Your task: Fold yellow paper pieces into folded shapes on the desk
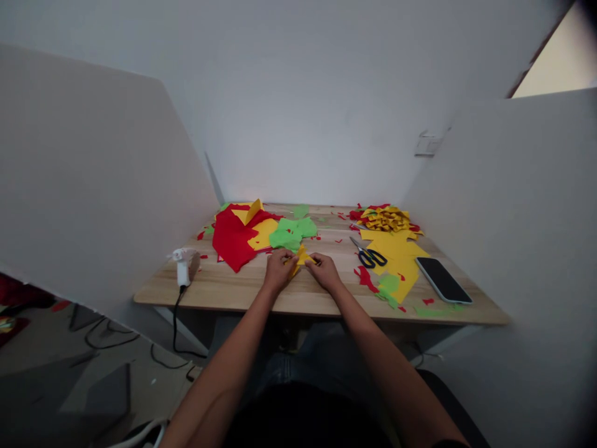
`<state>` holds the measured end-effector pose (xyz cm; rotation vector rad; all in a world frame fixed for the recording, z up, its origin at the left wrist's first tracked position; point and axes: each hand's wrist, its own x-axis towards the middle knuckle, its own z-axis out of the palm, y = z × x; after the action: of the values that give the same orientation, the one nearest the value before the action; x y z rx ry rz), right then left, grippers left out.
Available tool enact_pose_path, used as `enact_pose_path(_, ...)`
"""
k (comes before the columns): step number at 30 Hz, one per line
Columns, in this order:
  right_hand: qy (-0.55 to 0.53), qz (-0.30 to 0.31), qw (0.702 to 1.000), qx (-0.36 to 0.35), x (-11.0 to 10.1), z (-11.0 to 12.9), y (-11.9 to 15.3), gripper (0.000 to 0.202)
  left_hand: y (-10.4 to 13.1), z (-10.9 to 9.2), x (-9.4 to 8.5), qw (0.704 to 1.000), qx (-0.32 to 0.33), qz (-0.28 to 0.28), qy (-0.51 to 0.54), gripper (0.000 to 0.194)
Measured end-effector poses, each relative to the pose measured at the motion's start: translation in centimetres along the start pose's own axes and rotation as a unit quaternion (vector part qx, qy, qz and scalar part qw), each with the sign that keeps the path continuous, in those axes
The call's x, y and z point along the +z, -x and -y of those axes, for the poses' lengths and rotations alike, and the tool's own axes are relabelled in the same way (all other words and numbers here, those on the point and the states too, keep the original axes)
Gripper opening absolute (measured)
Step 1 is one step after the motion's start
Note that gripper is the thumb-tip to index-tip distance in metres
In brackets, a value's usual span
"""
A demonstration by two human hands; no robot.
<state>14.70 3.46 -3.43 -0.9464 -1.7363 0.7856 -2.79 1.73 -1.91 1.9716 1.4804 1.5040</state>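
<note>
Between my two hands, just above the front part of the table, is a small piece of yellow paper or felt [302, 255] with a pointed upper end. My left hand [278, 269] pinches its left side, fingers closed. On the other side my right hand [323, 270] grips the right end, also closed. Green cut pieces [291, 234] lie just beyond my hands. To the left spreads a red sheet [233, 239], with yellow sheets [263, 235] partly under and over it.
Dark-handled scissors [370, 256] rest on the right beside yellow sheets [396, 252]. A phone [443, 280] lies at the right edge, a pile of yellow folded pieces [387, 219] behind. A white glue gun [183, 267] with a cord stands left. Panels flank the wooden table [233, 292].
</note>
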Motion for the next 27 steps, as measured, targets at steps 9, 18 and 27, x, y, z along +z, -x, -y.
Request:
enact_pose_path(9,-0.003,0.007,1.0,-0.004,-0.1,0.2,0.1,0.025,0.3,0.1,0.1,0.998,-0.03,0.018,0.043,0.01)
enact_pose_path(18,-0.05,-0.026,0.998,-0.008,0.0,1.1,0.3,0.035,0.3,-0.4,0.0,0.998,-0.051,0.047,0.013,0.013)
enact_pose_path(27,-0.06,0.008,0.997,-0.049,-0.2,1.2,0.4,0.028,0.4,-0.1,0.1,0.997,-0.034,0.059,0.03,0.013)
